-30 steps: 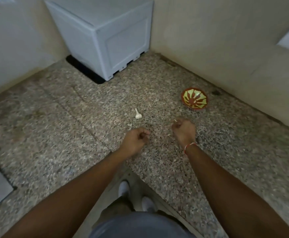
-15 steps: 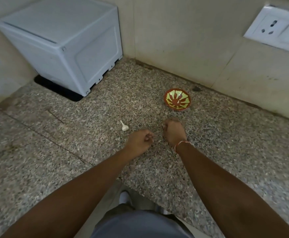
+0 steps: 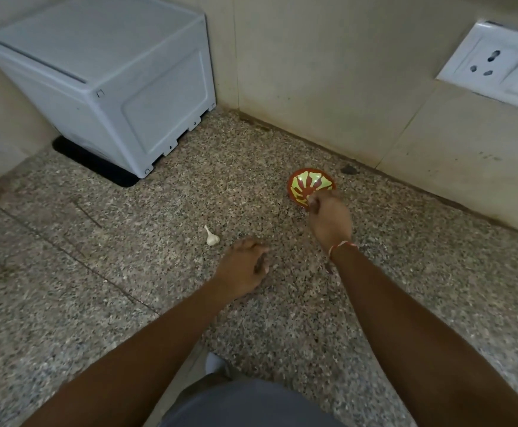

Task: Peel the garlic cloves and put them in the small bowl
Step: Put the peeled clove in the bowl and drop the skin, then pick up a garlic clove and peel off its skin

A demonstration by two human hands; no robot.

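A small red bowl with a yellow-green pattern stands near the back wall. My right hand reaches over its near rim with fingertips pinched together, as if on a small garlic clove that is mostly hidden by the fingers. My left hand hovers low over the counter with curled fingers. A pale speck shows by its fingertips, and I cannot tell whether it holds anything. An unpeeled white garlic clove lies on the counter just left of my left hand.
The speckled granite counter runs into a corner. A white box-like appliance stands at the back left. A wall socket plate is at the upper right. The counter's front edge is below my arms.
My right hand has moved forward from beside my left hand to the bowl's near rim. My left hand has stayed near the same spot. The camera view has shifted.
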